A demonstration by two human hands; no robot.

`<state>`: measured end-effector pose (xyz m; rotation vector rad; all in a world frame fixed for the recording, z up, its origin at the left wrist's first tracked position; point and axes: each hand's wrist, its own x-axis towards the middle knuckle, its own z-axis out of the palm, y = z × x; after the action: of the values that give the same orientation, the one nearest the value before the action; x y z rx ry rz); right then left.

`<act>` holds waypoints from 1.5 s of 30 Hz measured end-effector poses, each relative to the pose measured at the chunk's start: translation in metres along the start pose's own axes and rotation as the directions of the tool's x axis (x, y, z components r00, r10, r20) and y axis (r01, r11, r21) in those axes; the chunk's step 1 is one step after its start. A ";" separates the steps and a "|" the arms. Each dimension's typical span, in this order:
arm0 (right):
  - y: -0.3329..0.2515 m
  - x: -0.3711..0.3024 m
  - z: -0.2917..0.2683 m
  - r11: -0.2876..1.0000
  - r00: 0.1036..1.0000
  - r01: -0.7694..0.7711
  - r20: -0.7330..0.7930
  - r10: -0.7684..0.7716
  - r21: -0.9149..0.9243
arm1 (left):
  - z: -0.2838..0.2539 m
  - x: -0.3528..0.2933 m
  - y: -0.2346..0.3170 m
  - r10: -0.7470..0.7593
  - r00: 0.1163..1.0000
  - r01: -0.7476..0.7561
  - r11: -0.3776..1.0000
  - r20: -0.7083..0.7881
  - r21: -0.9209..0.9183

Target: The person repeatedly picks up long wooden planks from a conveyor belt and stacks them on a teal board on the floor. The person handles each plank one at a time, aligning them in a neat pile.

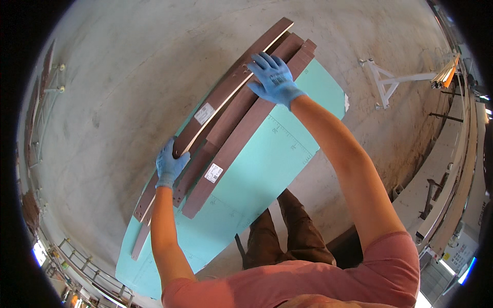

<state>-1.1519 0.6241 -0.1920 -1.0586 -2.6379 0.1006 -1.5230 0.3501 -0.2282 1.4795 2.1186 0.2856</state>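
Several long dark-brown boards with pale edges lie side by side on a turquoise tabletop (pixel 246 169) marked with ruler lines. My left hand (pixel 172 163), in a blue glove, is closed round the near end of the uppermost-left brown board (pixel 221 97). Farther up that same board, my right hand (pixel 276 79), also gloved, has its fingers over the face and its thumb at the pale edge. A middle board (pixel 231 120) runs under the right hand. To its right lies another board (pixel 239 138) with a white label (pixel 213 173). A second label (pixel 204 113) is on the held board.
A white metal stand (pixel 390 82) with thin strips on its end is at the right. Long pale rails (pixel 452 179) curve along the right side. Metal racks (pixel 49 97) stand at the far left. Concrete floor (pixel 128 66) surrounds the table, and my legs (pixel 287 231) are close to its near edge.
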 end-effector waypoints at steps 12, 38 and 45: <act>-0.002 0.081 0.079 0.990 0.885 -0.104 0.463 0.049 0.095 | 0.033 -0.047 -0.053 -0.011 0.997 0.002 0.993 -0.081 -0.115; 0.121 0.077 0.058 0.936 0.902 -0.088 0.371 0.219 -0.340 | 0.112 0.116 0.106 0.341 0.896 -0.342 0.938 -0.285 0.048; 0.112 0.044 0.044 0.932 0.957 -0.232 0.109 0.271 -0.277 | 0.099 0.119 0.113 0.325 0.921 -0.278 0.935 -0.217 0.222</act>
<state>-1.1204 0.7379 -0.2422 -1.5319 -2.6812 -0.1267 -1.4090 0.4892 -0.2951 1.9810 2.1502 0.4149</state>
